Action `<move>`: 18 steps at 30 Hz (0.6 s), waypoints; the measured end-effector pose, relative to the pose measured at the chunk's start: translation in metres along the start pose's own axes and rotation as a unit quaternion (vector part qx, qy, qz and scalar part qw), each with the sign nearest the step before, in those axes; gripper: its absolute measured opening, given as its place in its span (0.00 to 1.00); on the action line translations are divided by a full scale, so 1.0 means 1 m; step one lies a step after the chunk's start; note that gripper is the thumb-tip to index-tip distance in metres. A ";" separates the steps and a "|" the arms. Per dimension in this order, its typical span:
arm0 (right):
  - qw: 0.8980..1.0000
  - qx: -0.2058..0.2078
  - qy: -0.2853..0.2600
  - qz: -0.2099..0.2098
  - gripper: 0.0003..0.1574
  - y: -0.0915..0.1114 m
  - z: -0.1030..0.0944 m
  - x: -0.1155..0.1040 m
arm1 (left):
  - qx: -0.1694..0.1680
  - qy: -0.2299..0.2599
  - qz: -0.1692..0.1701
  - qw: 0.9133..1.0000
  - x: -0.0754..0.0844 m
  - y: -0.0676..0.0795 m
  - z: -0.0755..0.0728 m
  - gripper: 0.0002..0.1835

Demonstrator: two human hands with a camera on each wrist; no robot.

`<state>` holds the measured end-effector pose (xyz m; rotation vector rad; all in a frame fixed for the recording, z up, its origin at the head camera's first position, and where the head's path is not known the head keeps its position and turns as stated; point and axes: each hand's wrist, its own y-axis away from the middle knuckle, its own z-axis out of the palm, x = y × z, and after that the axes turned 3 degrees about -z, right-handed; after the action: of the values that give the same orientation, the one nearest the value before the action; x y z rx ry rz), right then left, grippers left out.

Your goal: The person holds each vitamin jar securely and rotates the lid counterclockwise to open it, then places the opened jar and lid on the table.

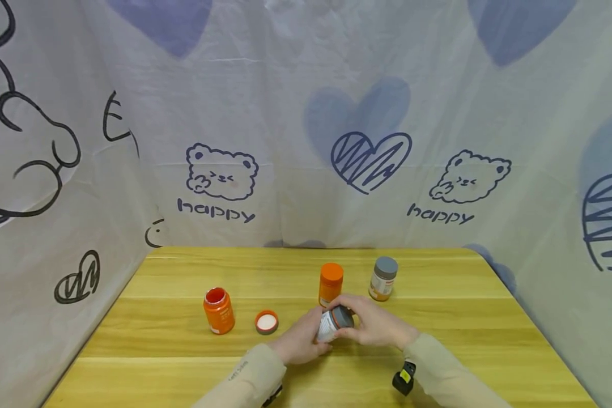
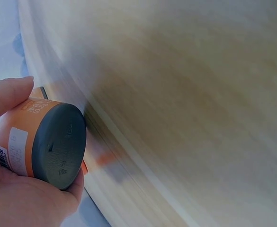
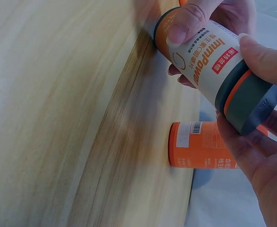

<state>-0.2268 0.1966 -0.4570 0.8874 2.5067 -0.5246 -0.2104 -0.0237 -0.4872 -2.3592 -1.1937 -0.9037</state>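
Note:
My left hand (image 1: pixel 301 341) grips the body of a white-and-orange supplement bottle (image 1: pixel 326 328), tilted over the table. The bottle's dark base (image 2: pixel 60 146) faces out in the left wrist view. With thumb and fingers, my right hand (image 1: pixel 374 322) holds the grey cap (image 3: pixel 252 104) at the other end. An orange ring shows between cap and bottle in the right wrist view. Just behind the hands stands an orange bottle (image 1: pixel 331 280) with an orange cap. Farther right is a similar grey-capped bottle (image 1: pixel 383 277), upright.
On the left of the wooden table (image 1: pixel 158 317) stands an uncapped orange-red bottle (image 1: pixel 219 311). An upturned cap (image 1: pixel 267 322) with a white inside and orange rim lies between it and my left hand. A printed cloth (image 1: pixel 285 113) hangs behind the table.

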 end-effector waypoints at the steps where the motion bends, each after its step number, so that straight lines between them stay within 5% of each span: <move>1: 1.000 -0.001 0.000 0.000 0.26 0.000 0.000 0.000 | -0.001 0.002 0.000 1.000 0.000 0.000 0.000 0.34; 18: 1.000 0.007 -0.025 -0.002 0.26 0.000 0.001 -0.002 | 0.003 0.002 0.001 1.000 0.002 0.002 0.001 0.35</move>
<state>-0.2255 0.1953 -0.4569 0.8632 2.4644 -0.5590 -0.2071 -0.0229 -0.4865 -2.3512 -1.1912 -0.9035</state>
